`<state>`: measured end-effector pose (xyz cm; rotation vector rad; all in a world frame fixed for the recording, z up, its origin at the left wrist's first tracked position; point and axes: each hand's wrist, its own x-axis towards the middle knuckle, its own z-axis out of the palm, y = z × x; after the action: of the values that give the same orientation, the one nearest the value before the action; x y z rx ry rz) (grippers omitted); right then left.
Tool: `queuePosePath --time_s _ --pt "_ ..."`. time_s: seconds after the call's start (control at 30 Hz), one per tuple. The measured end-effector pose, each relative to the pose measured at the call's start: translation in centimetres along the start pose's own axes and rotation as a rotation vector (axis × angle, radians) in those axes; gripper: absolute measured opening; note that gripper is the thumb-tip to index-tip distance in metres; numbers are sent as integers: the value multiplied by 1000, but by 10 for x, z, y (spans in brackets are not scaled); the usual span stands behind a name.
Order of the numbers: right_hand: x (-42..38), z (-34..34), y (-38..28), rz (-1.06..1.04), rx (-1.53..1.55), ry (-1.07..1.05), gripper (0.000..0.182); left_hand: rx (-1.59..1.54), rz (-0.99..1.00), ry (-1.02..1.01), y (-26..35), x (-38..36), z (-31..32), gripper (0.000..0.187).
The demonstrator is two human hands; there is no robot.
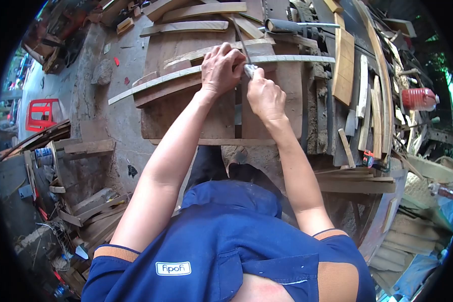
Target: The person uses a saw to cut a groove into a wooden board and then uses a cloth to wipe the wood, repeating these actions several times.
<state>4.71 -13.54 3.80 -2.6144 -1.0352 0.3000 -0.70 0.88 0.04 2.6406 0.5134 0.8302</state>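
Observation:
A long, thin, curved strip of pale wood (156, 82) lies across a brown wooden workbench (186, 121). My left hand (221, 66) presses flat on the strip near its middle, fingers spread over it. Just to the right, my right hand (265, 96) is closed around the pale handle of a small tool (250, 70) at the strip's edge. A thin dark blade (240, 38) runs up and away from that spot. The tool's tip is hidden between my hands.
More curved and straight wood pieces (196, 26) lie at the bench's far end. Planks and offcuts (345, 65) are stacked on the right, beside a red plastic bottle (418, 98). A red stool (41, 114) and scrap timber (93, 211) stand on the concrete floor at left.

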Motion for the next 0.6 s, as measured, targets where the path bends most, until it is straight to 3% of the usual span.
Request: queuePosePath --time_s 0.23,0.43,0.6 --pt "4 14 3 -15 -44 111 17 -3 -77 12 1 3 5 15" --pt "-38 -17 14 -13 -42 -34 22 42 -29 37 5 2 1 15" --pt "12 2 0 -35 -23 50 18 29 -58 8 5 3 2 15"
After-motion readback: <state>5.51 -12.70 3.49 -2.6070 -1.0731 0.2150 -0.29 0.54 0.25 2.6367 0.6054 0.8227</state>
